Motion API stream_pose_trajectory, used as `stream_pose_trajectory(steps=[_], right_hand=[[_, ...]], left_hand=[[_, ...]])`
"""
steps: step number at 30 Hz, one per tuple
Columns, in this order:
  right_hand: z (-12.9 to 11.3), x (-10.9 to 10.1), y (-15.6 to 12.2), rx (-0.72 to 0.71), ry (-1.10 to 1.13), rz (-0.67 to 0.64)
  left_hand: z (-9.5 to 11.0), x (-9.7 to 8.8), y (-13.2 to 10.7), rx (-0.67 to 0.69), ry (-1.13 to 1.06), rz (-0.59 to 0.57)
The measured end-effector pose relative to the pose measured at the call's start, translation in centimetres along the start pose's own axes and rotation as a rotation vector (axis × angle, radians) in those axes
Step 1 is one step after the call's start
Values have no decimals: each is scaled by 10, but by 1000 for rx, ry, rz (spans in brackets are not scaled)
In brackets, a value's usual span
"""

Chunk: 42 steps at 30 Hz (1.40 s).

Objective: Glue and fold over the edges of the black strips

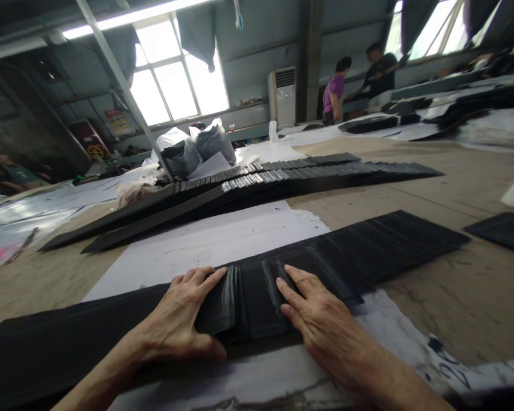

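Note:
A long strip of black fabric-like pieces lies across the table in front of me, overlapping in a fanned row. My left hand rests on the strip with thumb and fingers spread around the left side of a small stack of folded layers. On the right, my right hand presses its fingertips on the black layers, fingers stretched out and slightly apart. Pale streaks run along several of the layers' edges between the hands. What lies beneath the palms is hidden.
White paper lies under and behind the strip. Farther back stand rows of overlapping dark pieces and plastic bags. Another dark piece lies at right. A slanted pole rises at left. Two people stand far off.

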State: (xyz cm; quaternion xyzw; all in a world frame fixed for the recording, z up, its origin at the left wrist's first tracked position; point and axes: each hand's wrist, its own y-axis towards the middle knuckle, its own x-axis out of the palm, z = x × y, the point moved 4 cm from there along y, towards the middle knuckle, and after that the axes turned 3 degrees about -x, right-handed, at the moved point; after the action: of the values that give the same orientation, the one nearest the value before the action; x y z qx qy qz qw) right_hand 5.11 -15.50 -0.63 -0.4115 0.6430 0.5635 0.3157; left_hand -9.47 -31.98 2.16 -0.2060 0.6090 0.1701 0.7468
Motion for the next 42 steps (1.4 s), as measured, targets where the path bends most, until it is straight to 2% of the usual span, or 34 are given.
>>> stream_pose_trajectory(steps=[5,10,15,20,24,30,33,36,38,42], right_hand=[[2,-2,0,76,83,-22],[3,-4,4,305,254,-77],[-8,-17,21,451,264,27],[-8,-5,28,674,384,-118],[-1,2,24,688,454,-92],[14,2,17,730,596,-25],[15,-2,11,751,561,36],[12,-10,6,799,412,101],[11,-12,6,855,364,55],[11,-7,10,883,576,-89]], left_hand=[[3,2,1,0,-5,28],[4,10,-3,20,49,91],[4,13,-5,-18,79,101],[3,11,-6,-56,73,50],[11,7,-1,-39,52,40],[34,5,14,46,31,59],[39,8,16,50,36,35],[38,12,15,42,67,12],[37,14,14,39,83,24],[35,17,16,27,88,44]])
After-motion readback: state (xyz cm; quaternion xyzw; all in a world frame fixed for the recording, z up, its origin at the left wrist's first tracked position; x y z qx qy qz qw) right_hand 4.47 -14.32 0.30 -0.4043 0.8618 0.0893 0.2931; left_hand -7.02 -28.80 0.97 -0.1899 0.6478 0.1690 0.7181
